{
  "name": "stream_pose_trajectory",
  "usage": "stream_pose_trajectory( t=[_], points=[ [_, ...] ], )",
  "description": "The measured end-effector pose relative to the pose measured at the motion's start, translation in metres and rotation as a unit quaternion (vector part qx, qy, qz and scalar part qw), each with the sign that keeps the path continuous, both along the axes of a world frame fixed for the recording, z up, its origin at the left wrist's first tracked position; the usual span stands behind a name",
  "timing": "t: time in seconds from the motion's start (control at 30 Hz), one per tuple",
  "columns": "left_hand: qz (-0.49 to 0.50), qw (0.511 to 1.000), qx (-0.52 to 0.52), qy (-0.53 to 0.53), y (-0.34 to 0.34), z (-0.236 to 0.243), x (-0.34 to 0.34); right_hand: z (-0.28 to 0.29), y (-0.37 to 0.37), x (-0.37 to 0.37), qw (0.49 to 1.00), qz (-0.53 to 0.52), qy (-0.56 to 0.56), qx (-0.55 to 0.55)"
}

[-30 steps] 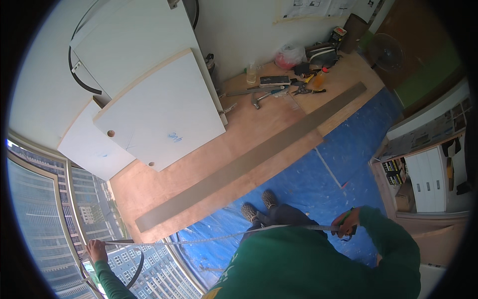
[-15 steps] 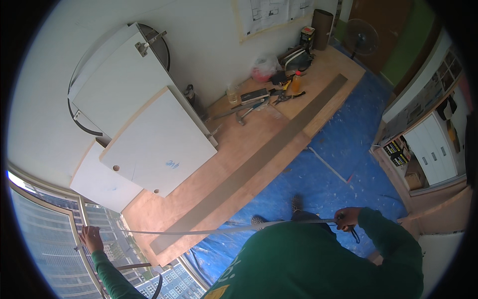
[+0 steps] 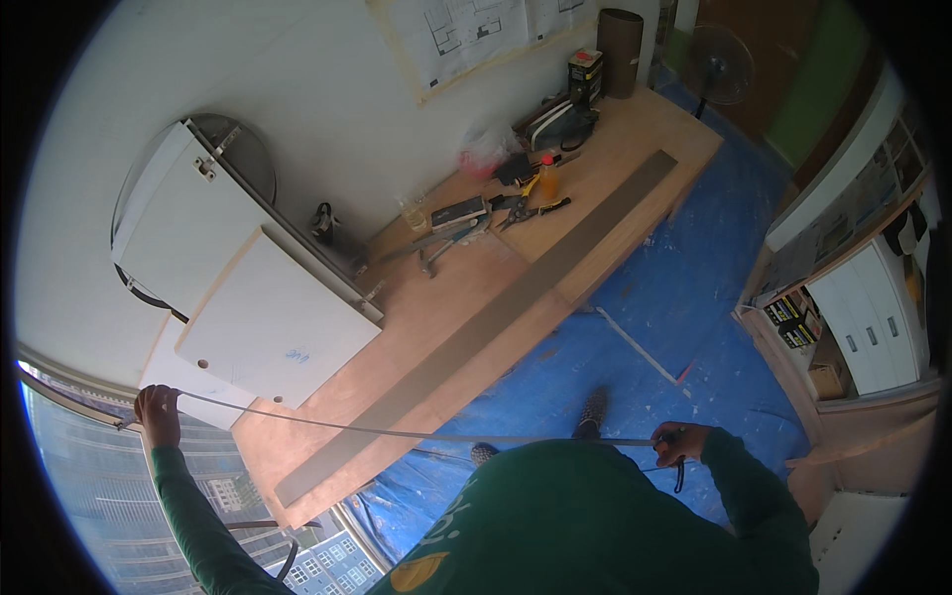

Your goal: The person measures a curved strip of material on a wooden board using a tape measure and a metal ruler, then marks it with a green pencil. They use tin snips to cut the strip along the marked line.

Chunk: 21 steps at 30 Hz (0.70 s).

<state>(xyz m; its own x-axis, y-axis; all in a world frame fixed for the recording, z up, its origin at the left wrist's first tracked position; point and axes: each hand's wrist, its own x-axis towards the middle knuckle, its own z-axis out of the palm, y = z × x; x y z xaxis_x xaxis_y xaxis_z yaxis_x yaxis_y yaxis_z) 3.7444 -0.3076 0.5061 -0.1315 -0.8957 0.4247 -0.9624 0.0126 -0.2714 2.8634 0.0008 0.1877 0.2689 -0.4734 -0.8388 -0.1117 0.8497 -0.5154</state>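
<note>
A: What is showing at the left?

B: The left hand (image 3: 159, 412) is reaching up in front of a window (image 3: 89, 486), its fingers closing on one end of a thin, pale tape (image 3: 397, 432). Just above and to the right, white panels (image 3: 297, 332) are leaning near the wall, the front one bearing two holes and blue marks.

A: Where is the tape running?

B: It is stretching from the left hand across the lower middle of the frame, sagging slightly, and passing in front of a long brown strip (image 3: 476, 325). That strip is lying slantwise on a wooden table (image 3: 426, 312). Toward the upper middle, a hammer (image 3: 427, 263), pliers (image 3: 535, 210) and an orange bottle (image 3: 548, 180) are resting on the table.

A: And the right side?

B: The right hand (image 3: 681, 443) is curling around the tape's other end, lower right of center; its fingers are hiding most of what they are gripping. A dark loop (image 3: 679, 478) is hanging below. Blue sheeting (image 3: 645, 337) is covering the floor, and a white cabinet (image 3: 863, 297) is standing at far right.
</note>
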Motion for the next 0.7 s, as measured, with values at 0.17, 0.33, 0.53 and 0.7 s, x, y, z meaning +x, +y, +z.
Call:
stream_pose_trajectory(
  t=[0.17, 0.33, 0.53, 0.7],
  points=[
    [-0.188, 0.981, 0.004, -0.041, -0.024, -0.005, -0.205, 0.0, -0.053, -0.079, 0.994, 0.075, -0.002, -0.079],
    [-0.291, 0.924, 0.228, 0.095, -0.035, -0.098, -0.426, 0.027, -0.137, -0.095, 0.988, 0.054, 0.029, -0.138],
    [-0.409, 0.842, 0.31, 0.168, -0.024, -0.242, -0.62, 0.034, -0.219, -0.06, 0.963, 0.013, 0.066, -0.26],
    [-0.46, 0.791, 0.348, 0.202, -0.055, -0.318, -0.71, 0.029, -0.258, -0.074, 0.92, 0.023, 0.178, -0.349]
  ],
)
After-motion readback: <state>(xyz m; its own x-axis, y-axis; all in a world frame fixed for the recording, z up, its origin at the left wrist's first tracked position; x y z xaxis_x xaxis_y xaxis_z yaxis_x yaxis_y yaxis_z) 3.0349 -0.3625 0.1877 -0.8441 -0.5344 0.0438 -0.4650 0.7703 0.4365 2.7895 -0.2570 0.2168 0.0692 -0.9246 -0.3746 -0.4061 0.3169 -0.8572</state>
